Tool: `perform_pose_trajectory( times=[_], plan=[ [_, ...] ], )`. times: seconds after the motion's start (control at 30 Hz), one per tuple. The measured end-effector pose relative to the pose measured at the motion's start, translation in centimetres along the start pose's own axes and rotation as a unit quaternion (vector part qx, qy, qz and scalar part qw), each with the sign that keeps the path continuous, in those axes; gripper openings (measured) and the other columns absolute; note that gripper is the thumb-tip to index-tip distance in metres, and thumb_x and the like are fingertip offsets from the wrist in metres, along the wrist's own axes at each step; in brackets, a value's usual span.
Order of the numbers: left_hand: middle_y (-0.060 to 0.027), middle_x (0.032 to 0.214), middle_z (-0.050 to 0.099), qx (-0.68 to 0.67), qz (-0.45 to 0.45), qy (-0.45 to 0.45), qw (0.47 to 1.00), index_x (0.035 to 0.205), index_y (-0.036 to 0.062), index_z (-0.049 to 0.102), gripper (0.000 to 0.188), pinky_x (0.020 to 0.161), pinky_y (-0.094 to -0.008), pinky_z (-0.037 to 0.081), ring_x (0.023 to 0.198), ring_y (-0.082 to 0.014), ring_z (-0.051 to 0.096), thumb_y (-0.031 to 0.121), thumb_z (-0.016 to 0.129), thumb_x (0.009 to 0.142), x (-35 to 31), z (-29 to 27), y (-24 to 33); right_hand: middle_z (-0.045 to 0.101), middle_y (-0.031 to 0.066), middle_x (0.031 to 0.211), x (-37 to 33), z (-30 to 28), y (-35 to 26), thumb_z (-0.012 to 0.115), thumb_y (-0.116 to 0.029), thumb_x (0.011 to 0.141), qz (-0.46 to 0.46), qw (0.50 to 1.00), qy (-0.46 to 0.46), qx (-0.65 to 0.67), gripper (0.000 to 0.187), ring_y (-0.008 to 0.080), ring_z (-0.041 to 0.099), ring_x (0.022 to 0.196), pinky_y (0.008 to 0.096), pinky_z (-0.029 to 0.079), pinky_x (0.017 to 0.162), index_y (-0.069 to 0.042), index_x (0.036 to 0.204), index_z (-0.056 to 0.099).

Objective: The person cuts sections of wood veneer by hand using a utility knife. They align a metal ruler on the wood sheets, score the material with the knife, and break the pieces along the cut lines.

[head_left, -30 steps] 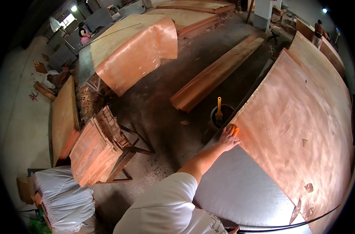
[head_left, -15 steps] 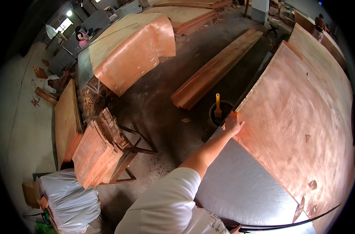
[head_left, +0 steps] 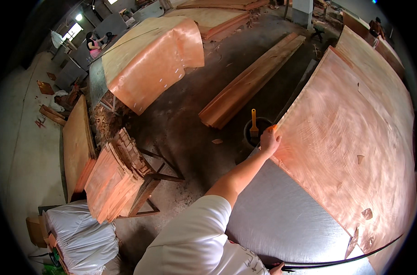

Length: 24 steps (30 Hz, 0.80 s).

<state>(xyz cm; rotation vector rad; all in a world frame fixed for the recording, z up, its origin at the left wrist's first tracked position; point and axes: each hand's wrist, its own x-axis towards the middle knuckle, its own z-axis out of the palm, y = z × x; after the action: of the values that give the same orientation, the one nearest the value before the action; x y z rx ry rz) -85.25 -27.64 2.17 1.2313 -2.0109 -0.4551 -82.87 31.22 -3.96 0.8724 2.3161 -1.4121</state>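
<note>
My left hand [head_left: 269, 140] is stretched out to the near-left corner of a large reddish wood veneer sheet [head_left: 341, 133]. Its fingers are closed round a small orange thing [head_left: 273, 128] whose kind I cannot make out. Just left of that hand stands a dark bucket [head_left: 247, 134] with a yellow-handled brush [head_left: 254, 121] upright in it. At the bottom edge, my right hand [head_left: 276, 269] shows only in part, closed on one end of a long thin black rod [head_left: 337, 264]. The rod runs right, across the metal tabletop and the sheet's near end.
Bare metal tabletop [head_left: 286, 211] lies before the sheet. Left are a veneer stack [head_left: 112, 183] on a wooden stand, a white-covered bundle [head_left: 82, 233] and a draped sheet [head_left: 158, 64]. Long boards [head_left: 250, 82] lie on the floor. Two people work far off, one by the left wall [head_left: 93, 46].
My left hand has shifted slightly left and up along the sheet's edge, still holding the orange thing. My right hand keeps hold of the rod, and the view has shifted a little.
</note>
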Motion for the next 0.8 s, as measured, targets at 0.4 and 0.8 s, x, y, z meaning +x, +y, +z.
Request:
perform_pose_trajectory(
  times=[0.4,0.8],
  plan=[
    [-0.0105,0.097,0.059,-0.048,-0.143,-0.075,0.986,0.115,0.0086,0.050,0.048,0.076,-0.0392,0.047,0.090,-0.0281,0.057,0.024,0.066,0.072,2.0,0.1,-0.3,0.055,0.0070,0.066,0.3,-0.3,0.2,0.066,-0.029,0.079,-0.004,1.000,0.001,0.005,0.031,0.0161,0.050,0.055,0.0328,0.043,0.050,0.000,0.073,0.057],
    [-0.0157,0.100,0.060,-0.056,-0.185,-0.101,0.976,0.107,0.0065,0.056,0.041,0.080,-0.0396,0.046,0.094,-0.0309,0.058,0.028,0.063,0.073,1.6,1.7,-1.8,0.057,0.0083,0.068,0.1,-1.5,1.6,0.067,-0.028,0.078,-0.002,1.000,0.001,0.014,0.031,0.0173,0.051,0.057,0.0340,0.045,0.052,0.001,0.076,0.058]
  ],
)
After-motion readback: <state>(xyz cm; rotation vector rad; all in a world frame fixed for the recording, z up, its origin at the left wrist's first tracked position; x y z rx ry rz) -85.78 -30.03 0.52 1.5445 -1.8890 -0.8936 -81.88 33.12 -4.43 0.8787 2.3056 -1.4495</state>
